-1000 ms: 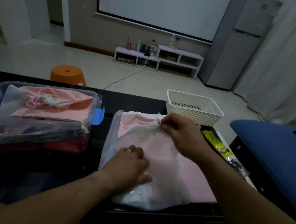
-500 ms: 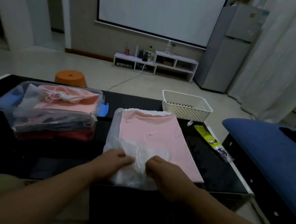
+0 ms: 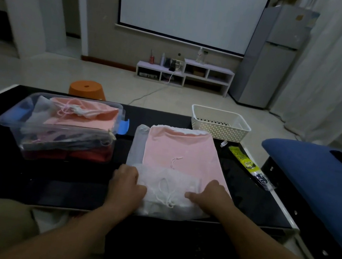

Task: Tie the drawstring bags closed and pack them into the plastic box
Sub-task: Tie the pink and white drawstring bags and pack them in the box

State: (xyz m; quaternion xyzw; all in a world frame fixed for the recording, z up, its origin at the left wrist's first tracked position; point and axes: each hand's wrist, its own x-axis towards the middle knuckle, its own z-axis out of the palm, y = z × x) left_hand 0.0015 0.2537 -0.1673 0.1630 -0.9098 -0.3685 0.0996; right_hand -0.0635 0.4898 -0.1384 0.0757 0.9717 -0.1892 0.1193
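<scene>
The white bag (image 3: 166,197) lies folded at the near edge of the dark surface (image 3: 69,183), its lower end on top of the pink bag (image 3: 180,150), and the left hand (image 3: 127,186) and right hand (image 3: 211,196) each sit on one end of it, fingers bent down over the cloth and thumbs turned inward, so both seem to hold it rather than merely press it. Its drawstring (image 3: 166,193) shows as a loose loop with a small knot between the hands; whether the knot is pulled tight I cannot tell, and if it is slack the mouth may open again once the bag is lifted. The cloth is limp and close to the edge, so an uneven lift can let one end sag or slide off toward the floor. Lifting may also drag the pink bag beneath it. The plastic box (image 3: 11,125), to the left, already looks filled to its rim, so another bag may ride high or snag a cord on the wall
</scene>
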